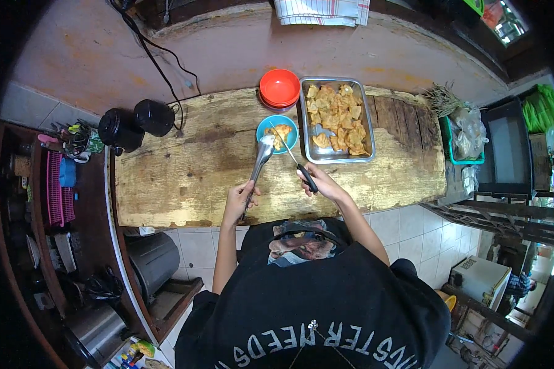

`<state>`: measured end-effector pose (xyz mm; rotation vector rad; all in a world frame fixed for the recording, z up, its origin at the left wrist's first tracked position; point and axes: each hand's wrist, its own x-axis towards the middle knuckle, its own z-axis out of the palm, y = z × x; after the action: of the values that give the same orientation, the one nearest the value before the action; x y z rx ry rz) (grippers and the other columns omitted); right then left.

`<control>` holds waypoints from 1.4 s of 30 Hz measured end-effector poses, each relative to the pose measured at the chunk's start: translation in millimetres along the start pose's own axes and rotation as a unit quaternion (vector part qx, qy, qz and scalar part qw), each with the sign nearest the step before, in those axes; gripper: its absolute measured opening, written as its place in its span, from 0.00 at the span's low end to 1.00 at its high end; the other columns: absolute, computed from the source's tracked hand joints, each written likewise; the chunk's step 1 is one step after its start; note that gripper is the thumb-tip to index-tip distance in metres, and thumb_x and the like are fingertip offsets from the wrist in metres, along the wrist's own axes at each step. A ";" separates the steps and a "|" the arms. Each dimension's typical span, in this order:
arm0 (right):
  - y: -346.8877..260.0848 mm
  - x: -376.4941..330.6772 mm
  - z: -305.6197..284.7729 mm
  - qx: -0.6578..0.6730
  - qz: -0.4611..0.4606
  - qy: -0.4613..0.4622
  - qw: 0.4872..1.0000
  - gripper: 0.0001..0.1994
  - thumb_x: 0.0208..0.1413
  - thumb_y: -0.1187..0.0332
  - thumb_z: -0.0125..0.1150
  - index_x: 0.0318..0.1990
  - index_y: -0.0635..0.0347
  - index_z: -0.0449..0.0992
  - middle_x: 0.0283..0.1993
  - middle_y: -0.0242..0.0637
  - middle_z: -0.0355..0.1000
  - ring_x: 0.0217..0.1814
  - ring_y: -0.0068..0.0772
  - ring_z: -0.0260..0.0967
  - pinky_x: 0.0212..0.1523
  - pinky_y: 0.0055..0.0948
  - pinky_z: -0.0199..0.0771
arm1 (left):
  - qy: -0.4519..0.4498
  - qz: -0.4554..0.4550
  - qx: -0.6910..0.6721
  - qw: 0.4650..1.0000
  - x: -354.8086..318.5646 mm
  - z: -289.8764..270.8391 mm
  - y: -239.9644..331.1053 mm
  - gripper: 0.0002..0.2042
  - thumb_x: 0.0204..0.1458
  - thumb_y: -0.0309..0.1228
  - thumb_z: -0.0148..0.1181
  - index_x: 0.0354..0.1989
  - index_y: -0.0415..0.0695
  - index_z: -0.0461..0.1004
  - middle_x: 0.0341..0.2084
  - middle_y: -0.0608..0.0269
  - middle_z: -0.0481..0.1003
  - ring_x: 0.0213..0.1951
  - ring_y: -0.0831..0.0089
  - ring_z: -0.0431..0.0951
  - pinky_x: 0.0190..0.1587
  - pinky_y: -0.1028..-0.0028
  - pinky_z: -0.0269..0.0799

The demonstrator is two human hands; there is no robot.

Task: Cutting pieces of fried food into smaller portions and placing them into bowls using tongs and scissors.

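Note:
My left hand (240,202) is closed around metal tongs (264,156), whose broad end reaches over the near-left rim of a small blue bowl (295,143). Golden-brown fried pieces (281,133) lie in the bowl. A narrow-bladed knife (306,177) with a black handle is gripped in my right hand (324,183). Its blade slants up and left into the bowl, over the food. Whether the blade touches a piece is too small to tell. Right of the bowl stands a rectangular metal tray (369,132) with many fried pieces (340,117).
Stacked red bowls (280,87) stand behind the blue bowl on the worn wooden table (209,160). Two black containers (154,117) and dark cables occupy the back left. At the right end sits a green basket (450,147) with plastic bags. A wall rises behind the table.

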<state>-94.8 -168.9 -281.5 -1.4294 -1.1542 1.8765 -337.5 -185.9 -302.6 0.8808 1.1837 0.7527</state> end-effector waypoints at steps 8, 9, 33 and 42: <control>-4.0 -2.9 -2.3 -0.017 0.013 -0.024 0.999 0.22 0.45 0.44 0.48 0.28 0.56 0.56 0.14 0.25 0.58 0.13 0.16 0.58 0.12 0.15 0.55 | 0.005 -0.010 0.002 1.000 0.1 0.9 6.4 0.16 0.50 0.41 0.45 0.35 0.38 0.68 0.19 0.66 0.69 0.14 0.83 0.67 0.13 0.88 0.57; -6.1 -4.6 -2.6 -0.020 0.021 -0.038 0.999 0.22 0.45 0.44 0.47 0.29 0.55 0.56 0.15 0.25 0.58 0.13 0.17 0.59 0.13 0.15 0.55 | 0.001 -0.018 0.000 1.000 0.3 -2.1 4.9 0.16 0.50 0.41 0.45 0.35 0.38 0.68 0.19 0.66 0.69 0.14 0.83 0.67 0.13 0.88 0.56; 15.2 11.0 3.5 0.005 0.013 0.050 0.999 0.18 0.46 0.53 0.52 0.20 0.57 0.57 0.11 0.28 0.57 0.11 0.16 0.54 0.10 0.17 0.52 | 0.001 -0.035 0.021 0.999 6.7 -4.7 0.9 0.16 0.50 0.41 0.44 0.31 0.39 0.69 0.18 0.66 0.67 0.13 0.83 0.67 0.12 0.88 0.57; 12.3 9.5 1.9 -0.033 0.011 0.083 0.996 0.18 0.45 0.54 0.54 0.19 0.57 0.58 0.10 0.28 0.57 0.09 0.16 0.53 0.10 0.17 0.51 | -0.003 -0.039 0.016 0.999 9.0 -9.0 -7.6 0.17 0.50 0.42 0.44 0.27 0.38 0.69 0.17 0.66 0.68 0.13 0.83 0.67 0.13 0.87 0.57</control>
<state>-98.4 -168.2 -296.8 -1.6070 -1.1338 1.7119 -344.0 -180.0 -314.5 0.8577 1.2213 0.6700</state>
